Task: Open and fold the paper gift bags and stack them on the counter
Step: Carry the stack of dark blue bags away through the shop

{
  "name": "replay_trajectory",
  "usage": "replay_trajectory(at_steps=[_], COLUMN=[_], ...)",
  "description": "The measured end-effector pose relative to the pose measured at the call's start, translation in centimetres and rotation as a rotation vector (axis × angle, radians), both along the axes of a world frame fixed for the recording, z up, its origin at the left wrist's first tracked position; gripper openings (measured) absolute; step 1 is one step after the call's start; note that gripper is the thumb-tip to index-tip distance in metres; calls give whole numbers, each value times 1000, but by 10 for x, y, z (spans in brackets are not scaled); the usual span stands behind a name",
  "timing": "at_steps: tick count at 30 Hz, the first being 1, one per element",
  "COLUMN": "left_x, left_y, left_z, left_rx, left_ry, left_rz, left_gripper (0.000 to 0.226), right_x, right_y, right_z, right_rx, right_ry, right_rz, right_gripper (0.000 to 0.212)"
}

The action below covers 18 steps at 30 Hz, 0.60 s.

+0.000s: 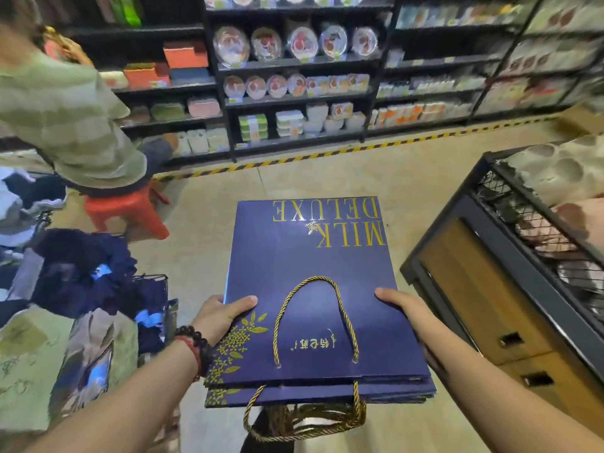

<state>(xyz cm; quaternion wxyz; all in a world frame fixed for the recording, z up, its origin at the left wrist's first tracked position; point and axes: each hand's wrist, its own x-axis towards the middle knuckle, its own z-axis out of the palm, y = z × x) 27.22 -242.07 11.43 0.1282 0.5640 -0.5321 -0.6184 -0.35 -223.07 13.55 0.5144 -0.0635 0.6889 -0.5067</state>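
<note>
Fingers (243,304) of my left hand (219,317) are curling over the left edge of the bags (310,289), thumb lying on top and the rest going underneath, so that hand is gripping the stack. My right hand (403,308) is doing the same on the right edge: the thumb is pressing on the top bag and the other fingers are tucking below, out of my sight. I am wearing a dark bead bracelet (199,346) and a red cord on the left wrist.

I am holding the bags flat and level in the air above the floor (327,178), between the two hands; they are resting on no surface. I am seeing several navy bags lying one on another, their edges showing at the near end. The top one is reading "MILK DELUXE" in gold, upside down to me, with a gold flower print at its near left corner. Its gold cord handle (315,318) is lying looped on the face, and more handles are hanging off the near edge.

To my right a wooden cabinet (474,289) with a wire basket on top is standing near. Ahead, shelves (294,99) of packaged goods are lining the wall. At left a person in a striped shirt is sitting on a red stool (127,214).
</note>
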Motion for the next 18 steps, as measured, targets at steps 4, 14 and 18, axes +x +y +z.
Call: replay_trajectory(at_steps=[4, 14, 18], left_x=[-62, -239, -327], left_y=[-70, -234, -290], left_z=[0, 17, 15], left_rx=[58, 53, 55], left_ry=[26, 75, 73], left_rz=[-75, -277, -329], left_gripper=[28, 23, 24], right_x=[-45, -176, -252], right_y=[-52, -171, -216], right_z=[-4, 7, 1], right_rx=[-17, -62, -57], right_ry=[0, -5, 26], right_rz=[-100, -311, -392], right_gripper=[38, 38, 41])
